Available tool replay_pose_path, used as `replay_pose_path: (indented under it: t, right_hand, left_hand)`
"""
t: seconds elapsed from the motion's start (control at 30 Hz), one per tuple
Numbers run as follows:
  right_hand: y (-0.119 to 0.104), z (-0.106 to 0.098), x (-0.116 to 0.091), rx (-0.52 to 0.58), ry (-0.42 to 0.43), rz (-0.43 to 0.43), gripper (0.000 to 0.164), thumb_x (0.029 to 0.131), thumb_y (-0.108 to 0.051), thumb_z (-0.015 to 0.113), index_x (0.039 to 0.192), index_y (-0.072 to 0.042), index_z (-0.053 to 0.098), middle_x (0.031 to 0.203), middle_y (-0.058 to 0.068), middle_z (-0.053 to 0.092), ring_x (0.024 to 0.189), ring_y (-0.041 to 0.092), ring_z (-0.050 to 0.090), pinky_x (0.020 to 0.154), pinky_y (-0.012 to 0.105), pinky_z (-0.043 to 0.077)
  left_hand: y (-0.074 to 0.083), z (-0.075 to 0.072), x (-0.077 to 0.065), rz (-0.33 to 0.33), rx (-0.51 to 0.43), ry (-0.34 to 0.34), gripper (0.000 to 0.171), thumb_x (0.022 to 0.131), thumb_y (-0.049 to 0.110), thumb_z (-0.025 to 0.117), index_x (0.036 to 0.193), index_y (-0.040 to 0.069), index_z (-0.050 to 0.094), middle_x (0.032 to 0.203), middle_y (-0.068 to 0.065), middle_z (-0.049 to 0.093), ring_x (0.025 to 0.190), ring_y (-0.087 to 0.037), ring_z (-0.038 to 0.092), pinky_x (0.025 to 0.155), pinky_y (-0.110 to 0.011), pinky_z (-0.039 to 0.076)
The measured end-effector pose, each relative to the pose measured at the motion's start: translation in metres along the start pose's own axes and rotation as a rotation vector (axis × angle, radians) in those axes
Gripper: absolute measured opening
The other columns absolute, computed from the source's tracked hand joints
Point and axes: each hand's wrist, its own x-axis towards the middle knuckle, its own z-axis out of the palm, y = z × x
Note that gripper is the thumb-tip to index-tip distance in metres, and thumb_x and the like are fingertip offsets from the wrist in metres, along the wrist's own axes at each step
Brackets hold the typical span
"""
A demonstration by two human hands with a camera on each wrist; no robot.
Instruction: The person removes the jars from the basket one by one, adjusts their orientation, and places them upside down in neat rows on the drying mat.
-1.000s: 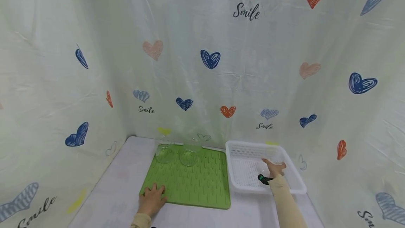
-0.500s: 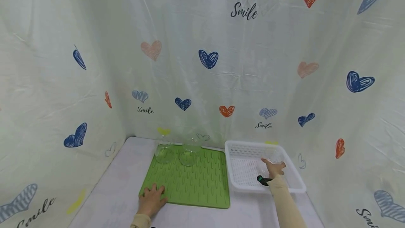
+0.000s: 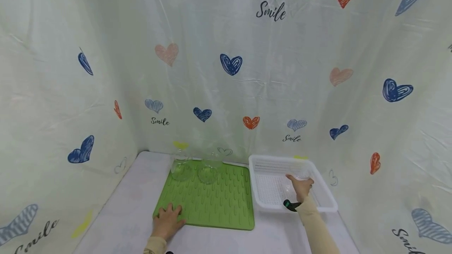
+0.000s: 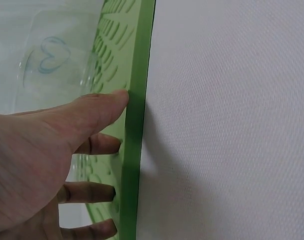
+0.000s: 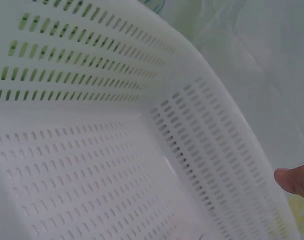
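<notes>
My left hand rests at the near left corner of a green ridged mat, fingertips on its surface and thumb at its edge. Two clear glasses stand at the mat's back: a left glass and a right glass. Over the white basket, my right hand holds another clear glass, faint against the white plastic. Only the thumb of that hand shows in the right wrist view; the other fingers are out of frame.
The slotted basket stands right of the mat on a white-covered table. A curtain printed with hearts and "Smile" encloses the back and sides. A black band with a green face sits by my right wrist.
My right hand, with its glass, has shifted slightly left over the basket. The left hand stays on the mat's corner. The head view has turned a little to the right.
</notes>
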Motion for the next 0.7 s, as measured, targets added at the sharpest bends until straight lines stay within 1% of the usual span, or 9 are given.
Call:
replay_pose_path:
  t: [0.1, 0.2, 0.27, 0.4, 0.5, 0.6, 0.7]
  right_hand:
    - [-0.003, 0.001, -0.006, 0.018, -0.018, -0.024, 0.117, 0.081, -0.03, 0.078, 0.147, 0.002, -0.012, 0.154, 0.032, 0.001, 0.141, 0.051, 0.012, 0.118, 0.058, 0.018]
    - [-0.01, 0.004, -0.018, 0.031, -0.044, -0.062, 0.115, 0.08, -0.029, 0.079, 0.147, 0.001, -0.01, 0.154, 0.03, 0.004, 0.142, 0.048, 0.013, 0.118, 0.056, 0.019]
    - [-0.015, 0.007, -0.025, 0.018, -0.063, -0.078, 0.115, 0.08, -0.028, 0.079, 0.147, 0.0, -0.01, 0.153, 0.031, 0.006, 0.142, 0.048, 0.015, 0.117, 0.057, 0.02]
    - [-0.023, 0.012, -0.039, -0.004, -0.081, -0.103, 0.112, 0.078, -0.028, 0.08, 0.147, -0.002, -0.005, 0.151, 0.03, 0.015, 0.139, 0.046, 0.022, 0.116, 0.057, 0.022]
    - [-0.028, 0.014, -0.048, -0.018, -0.099, -0.126, 0.114, 0.077, -0.031, 0.081, 0.147, -0.003, -0.004, 0.151, 0.03, 0.016, 0.14, 0.045, 0.023, 0.116, 0.057, 0.022]
    - [-0.032, 0.015, -0.056, -0.032, -0.106, -0.162, 0.115, 0.076, -0.033, 0.082, 0.148, -0.002, -0.003, 0.15, 0.031, 0.016, 0.139, 0.046, 0.023, 0.115, 0.058, 0.024]
    - [-0.035, 0.017, -0.065, -0.049, -0.095, -0.202, 0.115, 0.075, -0.032, 0.083, 0.148, -0.001, 0.0, 0.149, 0.031, 0.02, 0.138, 0.045, 0.026, 0.114, 0.058, 0.025]
  left_hand:
    - [-0.001, 0.001, 0.0, 0.003, -0.003, 0.007, 0.042, 0.077, 0.038, 0.078, 0.108, 0.014, 0.064, 0.112, -0.02, 0.054, 0.099, -0.05, 0.051, 0.075, -0.069, 0.046]
    - [-0.001, 0.002, 0.001, 0.009, -0.008, 0.01, 0.041, 0.076, 0.038, 0.078, 0.106, 0.014, 0.063, 0.112, -0.02, 0.054, 0.099, -0.05, 0.05, 0.075, -0.07, 0.045]
    - [-0.002, 0.002, 0.001, 0.007, -0.007, 0.009, 0.041, 0.077, 0.039, 0.078, 0.106, 0.015, 0.063, 0.112, -0.019, 0.054, 0.099, -0.05, 0.05, 0.075, -0.07, 0.045]
    - [-0.002, 0.003, 0.002, 0.001, -0.002, 0.0, 0.042, 0.077, 0.04, 0.077, 0.107, 0.015, 0.063, 0.109, -0.018, 0.053, 0.099, -0.049, 0.05, 0.075, -0.07, 0.045]
    - [-0.002, 0.003, 0.002, -0.001, -0.001, -0.005, 0.042, 0.077, 0.04, 0.077, 0.107, 0.015, 0.063, 0.107, -0.017, 0.053, 0.099, -0.049, 0.05, 0.075, -0.07, 0.045]
    - [-0.003, 0.003, 0.002, 0.0, -0.008, -0.008, 0.041, 0.077, 0.039, 0.077, 0.107, 0.015, 0.063, 0.107, -0.016, 0.053, 0.099, -0.049, 0.05, 0.075, -0.07, 0.045]
    - [-0.003, 0.002, 0.001, 0.001, -0.012, -0.009, 0.041, 0.078, 0.04, 0.077, 0.107, 0.014, 0.063, 0.108, -0.017, 0.053, 0.101, -0.049, 0.05, 0.076, -0.071, 0.044]
